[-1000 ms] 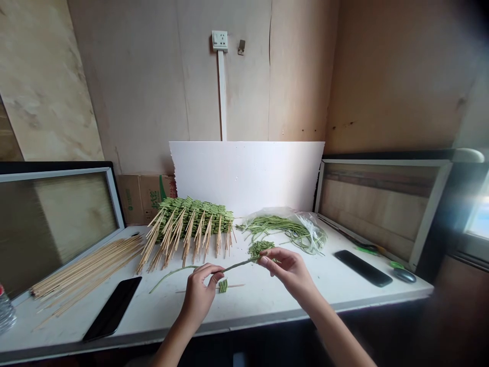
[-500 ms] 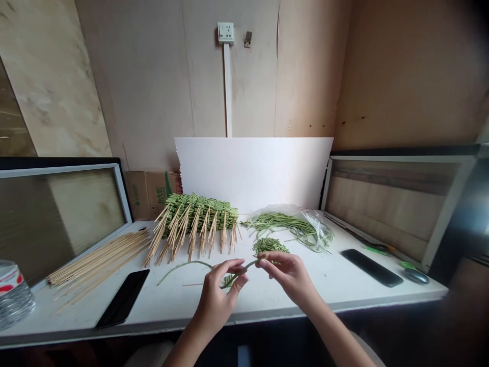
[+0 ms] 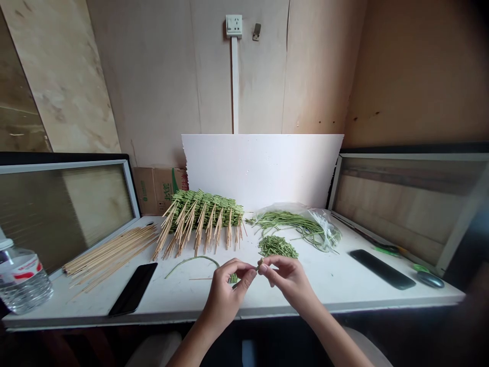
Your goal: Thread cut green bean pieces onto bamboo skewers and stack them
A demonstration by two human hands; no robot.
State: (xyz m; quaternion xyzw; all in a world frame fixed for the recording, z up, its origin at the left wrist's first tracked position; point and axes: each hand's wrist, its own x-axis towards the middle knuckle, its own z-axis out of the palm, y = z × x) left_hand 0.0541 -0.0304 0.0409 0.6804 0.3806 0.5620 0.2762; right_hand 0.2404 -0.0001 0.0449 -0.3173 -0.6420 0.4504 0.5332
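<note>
My left hand (image 3: 230, 285) pinches a long, thin green vegetable stem between thumb and fingertips. It looks like a garlic scape or a long bean; I cannot tell which. A curved green stem (image 3: 194, 257) arcs out on the left from behind this hand, apparently the same one. My right hand (image 3: 284, 275) meets the left and is closed in a pinch on the stem's pale end (image 3: 260, 263). Partly hidden behind my left fingers lie short green pieces (image 3: 234, 278), beside a thin wooden skewer (image 3: 200, 279). Just beyond my right hand is a heap of cut green pieces (image 3: 278, 246).
Skewered green bundles (image 3: 206, 206) are stacked at back left, sticks toward me. Loose skewers (image 3: 110, 247), a black phone (image 3: 133, 289) and a water bottle (image 3: 23, 278) lie left. Right are a plastic bag of long stems (image 3: 290, 221), another phone (image 3: 382, 268) and a mouse (image 3: 430, 279).
My hands have come together, so the stretch of stem between them is now almost covered. The whole scene sits slightly further right and higher as the camera view shifts.
</note>
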